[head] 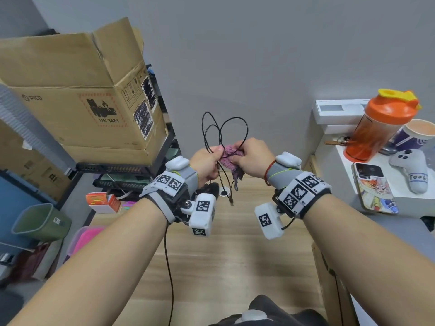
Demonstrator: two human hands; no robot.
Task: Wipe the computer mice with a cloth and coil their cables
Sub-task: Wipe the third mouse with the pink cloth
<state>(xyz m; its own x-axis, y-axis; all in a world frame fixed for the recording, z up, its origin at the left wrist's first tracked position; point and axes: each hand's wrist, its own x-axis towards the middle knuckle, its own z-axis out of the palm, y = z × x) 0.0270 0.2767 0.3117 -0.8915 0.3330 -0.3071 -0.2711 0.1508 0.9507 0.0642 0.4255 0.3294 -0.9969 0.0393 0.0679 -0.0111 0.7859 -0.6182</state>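
Above a wooden desk point(235, 255), seen from the head camera, a person holds a thin black cable point(223, 130) gathered into several loose loops that rise above both fists. The left hand point(206, 164) has its fingers curled around the bunched strands; the right hand point(250, 161) pinches the cable together with a pinkish-purple cloth point(231, 163), which hangs down between the hands. A plug end point(231, 203) dangles below, just over the desk. A dark shape under the left wrist may be the mouse, but it is too hidden to tell. Coiling appears well under way, though the loops are uneven and not yet secured; whether wiping is finished cannot be judged here.
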